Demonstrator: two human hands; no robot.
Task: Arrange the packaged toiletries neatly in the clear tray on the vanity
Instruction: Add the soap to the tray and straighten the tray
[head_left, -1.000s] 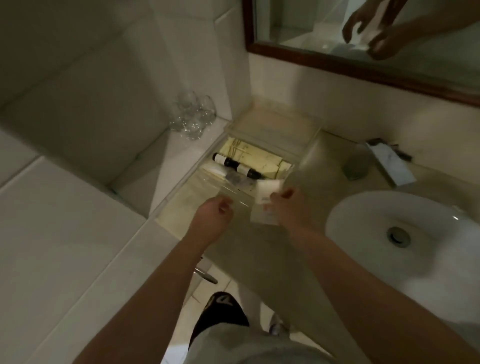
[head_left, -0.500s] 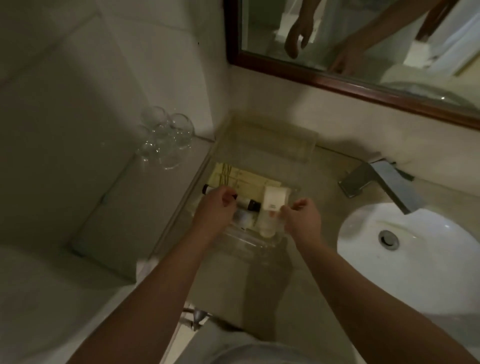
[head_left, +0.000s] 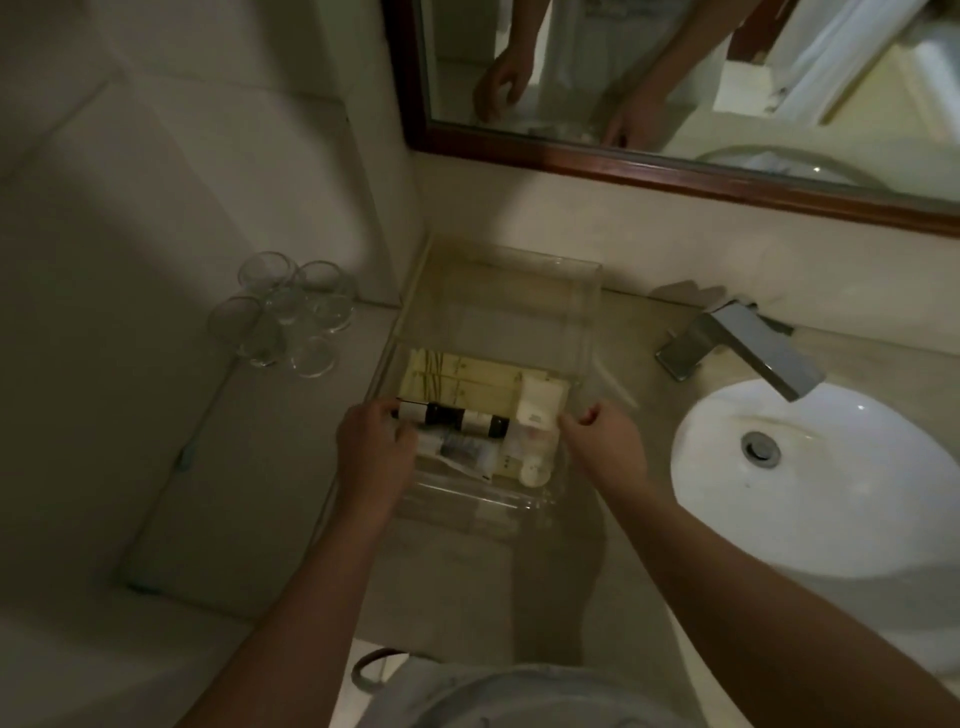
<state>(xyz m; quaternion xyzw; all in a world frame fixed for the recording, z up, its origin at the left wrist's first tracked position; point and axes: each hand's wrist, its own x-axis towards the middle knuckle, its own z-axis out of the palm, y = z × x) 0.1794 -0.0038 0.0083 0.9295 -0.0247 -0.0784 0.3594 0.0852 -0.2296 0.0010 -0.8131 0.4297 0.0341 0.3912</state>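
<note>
Dim bathroom, light low and warm. Large pale glossy wall tiles (head_left: 171, 171) covered left side and corner. Rectangular mirror with dark reddish wood frame (head_left: 670, 174) hung on back wall above beige stone tabletop (head_left: 649, 332). Round white ceramic basin (head_left: 841, 483) sat at right, metal drain (head_left: 761, 451) in its bowl. Angular brushed-metal faucet (head_left: 748, 348) stood behind basin, spout over rim. Cluster of clear drinking glasses (head_left: 285, 312) stood on lower pale ledge (head_left: 249, 467) at left, beside wall.
</note>
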